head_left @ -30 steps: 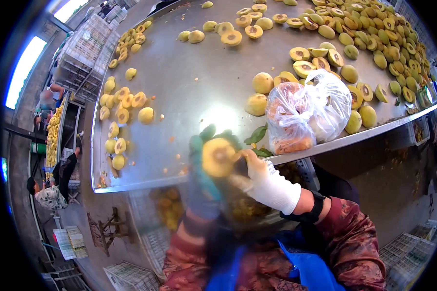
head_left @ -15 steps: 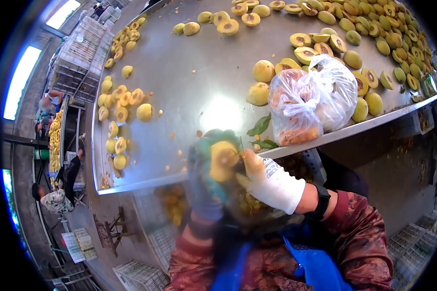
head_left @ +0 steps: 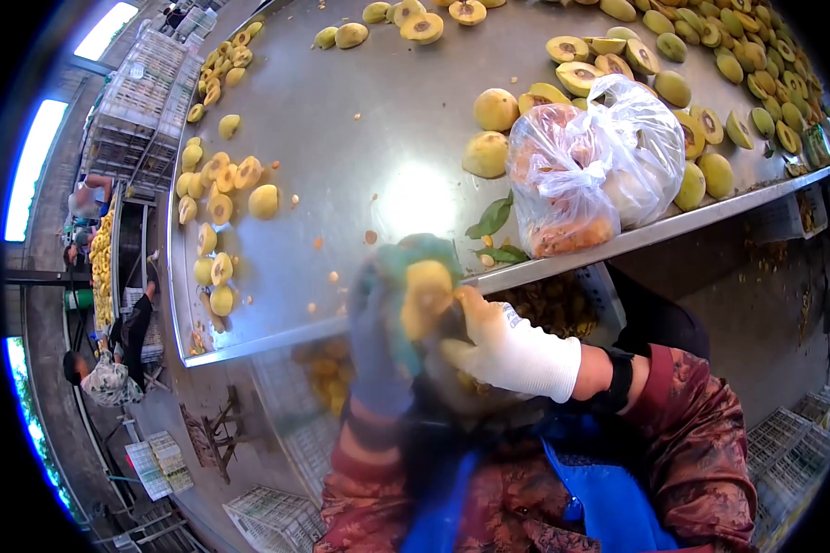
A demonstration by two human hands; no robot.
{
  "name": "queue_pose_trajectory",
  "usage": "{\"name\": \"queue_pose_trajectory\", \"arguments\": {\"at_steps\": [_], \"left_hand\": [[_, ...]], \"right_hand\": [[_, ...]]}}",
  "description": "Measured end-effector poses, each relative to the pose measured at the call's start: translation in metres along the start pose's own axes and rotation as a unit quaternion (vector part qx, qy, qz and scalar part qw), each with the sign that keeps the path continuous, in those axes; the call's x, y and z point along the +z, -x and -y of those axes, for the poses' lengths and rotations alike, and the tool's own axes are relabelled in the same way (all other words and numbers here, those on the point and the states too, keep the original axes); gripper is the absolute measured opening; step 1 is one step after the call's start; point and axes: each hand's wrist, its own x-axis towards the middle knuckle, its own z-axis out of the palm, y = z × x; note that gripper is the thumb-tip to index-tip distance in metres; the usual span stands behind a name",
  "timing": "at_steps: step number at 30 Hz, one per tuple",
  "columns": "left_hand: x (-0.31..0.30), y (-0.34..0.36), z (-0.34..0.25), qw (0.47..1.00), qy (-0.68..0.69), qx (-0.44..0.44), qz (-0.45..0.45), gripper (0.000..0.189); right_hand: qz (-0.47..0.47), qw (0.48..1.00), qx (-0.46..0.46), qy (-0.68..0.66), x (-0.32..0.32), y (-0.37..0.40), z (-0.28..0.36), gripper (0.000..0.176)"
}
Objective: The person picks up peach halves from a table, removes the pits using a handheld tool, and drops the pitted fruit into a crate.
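My left hand (head_left: 392, 313), in a blue-green glove and blurred by motion, holds a halved yellow fruit (head_left: 427, 293) with its cut face toward the camera. My right hand (head_left: 516, 346), in a white glove, is closed at the right side of that fruit; a dark, blurred thing shows between its fingers and the fruit, too unclear to name. Both hands are just off the near edge of the metal table (head_left: 341, 184). To their upper right lie knotted clear plastic bags (head_left: 599, 166) and green leaves (head_left: 493, 217).
Halved fruits (head_left: 219, 209) lie at the table's left, and a large pile (head_left: 756, 55) covers the back right. Below the table edge stand crates with fruit pieces (head_left: 563, 304). People work at another table (head_left: 104, 267) far left. Stacked crates (head_left: 143, 101) stand behind.
The view has shifted slightly, so the table and bags sit a little differently in the frame. Both hands stay together at the same fruit half.
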Motion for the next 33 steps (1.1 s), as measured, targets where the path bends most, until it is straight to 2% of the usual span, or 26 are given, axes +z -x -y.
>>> {"name": "queue_pose_trajectory", "arguments": {"at_steps": [1, 2, 4, 6, 7, 10, 11, 14, 17, 19, 22, 25, 28, 31, 33], "left_hand": [[0.003, -0.004, -0.006, 0.998, 0.065, -0.016, -0.006, 0.053], [0.014, -0.010, -0.018, 0.987, 0.156, -0.010, -0.029, 0.052], [0.029, -0.013, -0.034, 0.966, 0.250, -0.003, -0.068, 0.048], [0.035, -0.008, -0.038, 0.961, 0.257, 0.000, -0.102, 0.045], [0.031, -0.008, -0.030, 0.964, 0.255, 0.024, -0.074, 0.044], [0.020, -0.007, -0.033, 0.964, 0.259, -0.056, -0.016, 0.041], [0.017, -0.007, -0.030, 0.961, 0.255, -0.101, -0.032, 0.039], [0.012, -0.010, -0.035, 0.933, 0.318, -0.167, -0.001, 0.035], [0.005, -0.015, -0.036, 0.954, 0.241, -0.173, 0.054, 0.038], [-0.001, -0.017, -0.035, 0.947, 0.236, -0.202, 0.084, 0.037], [-0.005, -0.022, -0.039, 0.937, 0.229, -0.235, 0.123, 0.032], [-0.009, -0.026, -0.044, 0.938, 0.180, -0.247, 0.162, 0.030], [-0.012, -0.027, -0.042, 0.933, 0.167, -0.259, 0.184, 0.030], [-0.016, -0.027, -0.039, 0.926, 0.165, -0.272, 0.202, 0.030], [-0.017, -0.025, -0.037, 0.929, 0.155, -0.263, 0.210, 0.030]], "right_hand": [[0.035, 0.997, 0.069, -0.030, -0.005, -0.004, 0.008, 0.052], [0.010, 0.998, 0.034, -0.049, -0.004, -0.006, 0.005, 0.050], [-0.040, 0.995, -0.035, -0.087, -0.001, -0.011, 0.000, 0.046], [0.012, 0.992, 0.048, -0.113, -0.006, -0.008, 0.012, 0.045], [0.040, 0.987, 0.090, -0.126, -0.007, -0.007, 0.017, 0.045], [0.073, 0.993, 0.076, -0.052, -0.006, -0.002, 0.009, 0.046], [0.085, 0.989, 0.092, -0.077, -0.007, -0.001, 0.010, 0.046], [0.115, 0.977, 0.129, -0.121, -0.010, 0.003, 0.017, 0.047], [0.133, 0.975, 0.140, -0.113, -0.009, 0.005, 0.017, 0.048], [0.138, 0.972, 0.145, -0.124, -0.004, 0.005, 0.015, 0.048], [0.201, 0.932, 0.147, -0.264, -0.017, 0.008, 0.025, 0.047], [0.170, 0.954, 0.170, -0.178, -0.004, 0.009, 0.021, 0.044], [0.220, 0.914, 0.211, -0.266, -0.011, 0.008, 0.026, 0.040], [0.280, 0.864, 0.200, -0.366, -0.011, 0.006, 0.025, 0.035], [0.240, 0.899, 0.186, -0.315, -0.006, 0.008, 0.023, 0.030]]}}
